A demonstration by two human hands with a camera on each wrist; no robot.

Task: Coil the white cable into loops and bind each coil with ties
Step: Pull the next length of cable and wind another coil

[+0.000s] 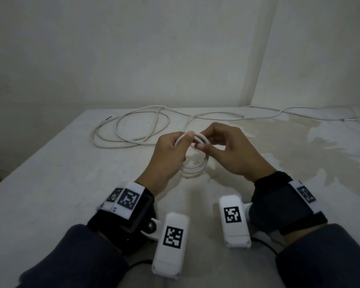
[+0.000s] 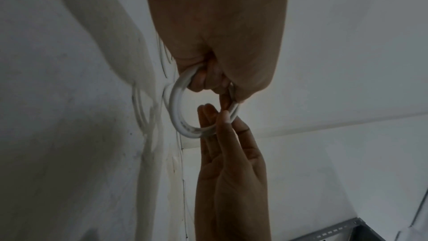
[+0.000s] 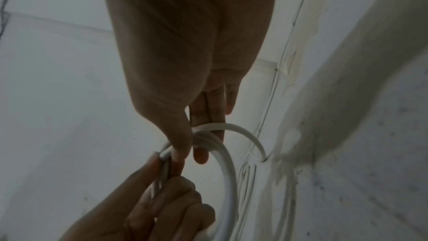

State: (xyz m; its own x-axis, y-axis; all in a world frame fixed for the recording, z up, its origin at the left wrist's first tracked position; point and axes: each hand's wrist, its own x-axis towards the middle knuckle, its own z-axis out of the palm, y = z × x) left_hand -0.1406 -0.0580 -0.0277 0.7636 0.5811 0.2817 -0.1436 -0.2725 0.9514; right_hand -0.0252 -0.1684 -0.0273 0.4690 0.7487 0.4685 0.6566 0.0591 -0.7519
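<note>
- Pale, stained table (image 1: 50, 167) fills the lower view, set into a corner of bare white walls (image 1: 133, 48).
- Nearest the camera, dark sleeves (image 1: 75, 256) and wrist straps carry white camera units with black-and-white markers (image 1: 173, 236).
- Beyond them, 2 hands meet above the table's middle, holding a small coil (image 1: 192, 169) of white cable upright between them.
- Left hand (image 1: 166, 154) has its fingers curled round the coil's top, thumb pressed over the strands.
- Right hand (image 1: 233, 150) pinches the same strands between thumb and fingertips, just beside the left thumb; the left wrist view shows its other fingers straight.
- Farther back, the loose white cable (image 1: 133, 125) lies in wide loops on the table.
- From there it trails away to the right along the table's far edge.
</note>
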